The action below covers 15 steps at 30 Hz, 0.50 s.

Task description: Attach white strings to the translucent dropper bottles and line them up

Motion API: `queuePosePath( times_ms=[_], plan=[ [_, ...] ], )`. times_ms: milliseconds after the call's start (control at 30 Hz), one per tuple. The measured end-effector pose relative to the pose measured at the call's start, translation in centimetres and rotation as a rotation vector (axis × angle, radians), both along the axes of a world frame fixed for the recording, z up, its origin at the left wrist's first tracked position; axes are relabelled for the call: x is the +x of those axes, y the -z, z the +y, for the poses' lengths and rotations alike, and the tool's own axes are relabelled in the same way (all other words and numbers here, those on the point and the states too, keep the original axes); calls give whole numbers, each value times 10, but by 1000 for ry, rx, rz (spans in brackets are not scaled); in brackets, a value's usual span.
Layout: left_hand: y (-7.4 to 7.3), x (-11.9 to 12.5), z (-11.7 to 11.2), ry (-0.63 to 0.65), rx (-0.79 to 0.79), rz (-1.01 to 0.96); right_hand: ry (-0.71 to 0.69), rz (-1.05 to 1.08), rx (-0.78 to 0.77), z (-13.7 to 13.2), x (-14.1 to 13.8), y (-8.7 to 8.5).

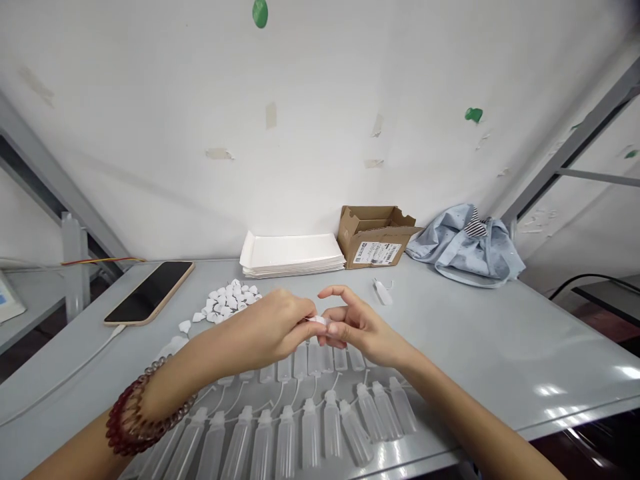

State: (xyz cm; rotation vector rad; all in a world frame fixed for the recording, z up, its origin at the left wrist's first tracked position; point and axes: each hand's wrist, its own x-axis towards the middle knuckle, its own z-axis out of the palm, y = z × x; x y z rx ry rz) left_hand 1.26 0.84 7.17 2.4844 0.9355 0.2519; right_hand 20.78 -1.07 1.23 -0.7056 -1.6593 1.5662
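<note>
head view showed the left hand (270, 330) and right hand (361, 329) pinching one small white cap (319, 321) between closed fingertips at frame centre, bottles (310, 427) lined along the bottom, cap pile (231, 298) unused centre left.

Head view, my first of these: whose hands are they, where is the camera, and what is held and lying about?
The camera sits on a person's head, looking down at their own bare hands; no machine is here. The left hand and right hand pinch a small white piece between them. On the grey table lie rows of clear bottles, a heap of white bits, a phone, white trays, a cardboard box and a blue cloth.
</note>
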Motion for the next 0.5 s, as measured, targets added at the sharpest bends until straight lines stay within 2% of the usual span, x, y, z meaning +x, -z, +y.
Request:
queuePosePath(
  times_ms=[33,100,267,400,500],
  plan=[
    [-1,0,-1,11,17,2,-42,35,-35,1,1,-1],
    [-3,-1,-1,-5,-52,-24,-65,74,-53,1,2,-3],
    [-7,-4,8,-11,-344,-98,24,48,-34,-1,-3,-3],
    [-2,-4,12,-61,-391,-69,125,-36,96,-2,-5,0],
    [2,0,11,-55,-441,-104,145,-109,216,-4,-4,0]
  ],
)
